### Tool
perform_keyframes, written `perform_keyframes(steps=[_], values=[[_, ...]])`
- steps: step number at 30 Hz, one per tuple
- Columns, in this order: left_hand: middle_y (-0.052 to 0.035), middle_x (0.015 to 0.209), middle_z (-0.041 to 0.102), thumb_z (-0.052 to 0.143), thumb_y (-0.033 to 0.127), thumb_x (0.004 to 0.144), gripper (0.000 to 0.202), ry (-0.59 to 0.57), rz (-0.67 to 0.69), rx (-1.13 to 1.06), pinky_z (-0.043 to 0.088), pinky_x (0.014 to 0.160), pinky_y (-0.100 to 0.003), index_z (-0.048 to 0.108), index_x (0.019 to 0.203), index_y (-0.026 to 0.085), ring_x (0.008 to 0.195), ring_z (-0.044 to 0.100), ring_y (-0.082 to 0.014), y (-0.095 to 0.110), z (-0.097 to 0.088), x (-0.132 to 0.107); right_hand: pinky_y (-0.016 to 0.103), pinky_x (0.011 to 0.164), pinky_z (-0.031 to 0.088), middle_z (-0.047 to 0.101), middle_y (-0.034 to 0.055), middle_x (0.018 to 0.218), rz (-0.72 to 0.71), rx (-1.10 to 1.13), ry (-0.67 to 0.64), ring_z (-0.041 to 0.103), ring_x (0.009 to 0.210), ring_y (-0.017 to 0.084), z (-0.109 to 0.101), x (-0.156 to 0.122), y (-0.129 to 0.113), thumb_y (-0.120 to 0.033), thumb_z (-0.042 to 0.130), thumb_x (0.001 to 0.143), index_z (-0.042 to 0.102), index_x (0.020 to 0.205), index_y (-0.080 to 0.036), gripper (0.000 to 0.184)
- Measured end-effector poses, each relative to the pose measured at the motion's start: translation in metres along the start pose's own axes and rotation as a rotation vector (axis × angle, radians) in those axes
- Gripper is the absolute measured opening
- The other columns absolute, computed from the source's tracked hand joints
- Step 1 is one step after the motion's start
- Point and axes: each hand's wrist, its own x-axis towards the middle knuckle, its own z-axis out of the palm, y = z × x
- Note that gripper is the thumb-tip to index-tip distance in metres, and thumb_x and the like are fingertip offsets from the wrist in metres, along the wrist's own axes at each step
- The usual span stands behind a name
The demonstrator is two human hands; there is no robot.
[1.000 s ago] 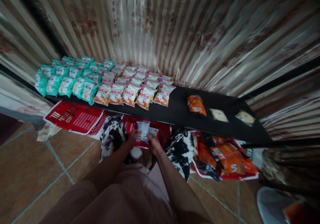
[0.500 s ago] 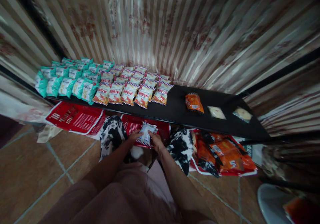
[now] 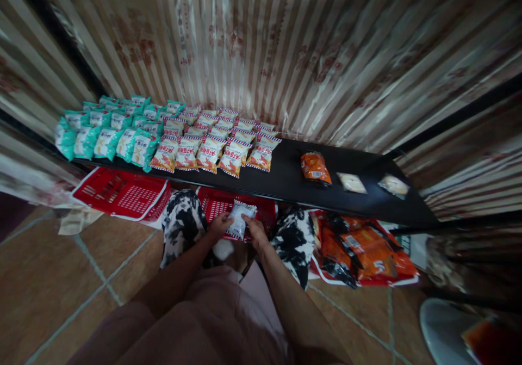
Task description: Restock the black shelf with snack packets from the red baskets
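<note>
Between my knees, a small snack bag with a pale back and striped ends is held in both hands. My left hand grips its left edge, and my right hand pinches the right side. The bag is over a red basket, whose inside is mostly hidden by my hands. On the black shelf ahead stand rows of white-and-orange snack bags with similar striped ends. Left of them are rows of teal snack bags.
An orange packet and two pale flat packets lie on the shelf's right part. Below it are a red basket at left and one with large orange bags at right. A grey stool-like object stands lower right.
The view has shifted very slightly. Both hands keep hold of the snack bag in nearly the same place, and the shelf items stay put.
</note>
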Motion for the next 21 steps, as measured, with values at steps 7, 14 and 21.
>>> perform_keyframes(steps=[7,14,21], values=[[-0.0059,0.114,0.061,0.053,0.016,0.072,0.033,0.070,0.384,0.405,0.034,0.104,-0.039,0.063,0.103,0.020,0.113,0.049,-0.0218,0.009,-0.003,-0.013,0.024,0.050,0.047,0.065,0.0022,0.056,-0.050,-0.038,0.036,0.061,0.053,0.016,0.004,-0.006,-0.001,-0.027,0.067,0.063,0.059,0.070,-0.015,0.016],[-0.0091,0.124,0.055,0.039,0.020,0.084,0.038,-0.020,0.796,0.938,0.036,0.102,-0.043,0.057,0.118,0.018,0.117,0.047,-0.0225,0.017,-0.001,-0.027,0.022,0.047,0.042,0.061,-0.0017,0.054,-0.114,-0.071,0.054,0.054,0.047,0.011,0.007,-0.001,0.000,-0.036,0.068,0.061,0.058,0.070,-0.016,0.024],[-0.0167,0.138,0.040,0.052,0.042,0.077,0.065,-0.170,0.850,0.997,0.031,0.104,-0.049,0.039,0.132,0.010,0.131,0.029,-0.0296,0.019,0.003,-0.037,0.022,0.046,0.042,0.057,-0.0015,0.052,-0.136,-0.122,0.078,0.054,0.049,0.012,0.003,0.002,-0.003,-0.046,0.068,0.058,0.057,0.068,-0.016,0.033]])
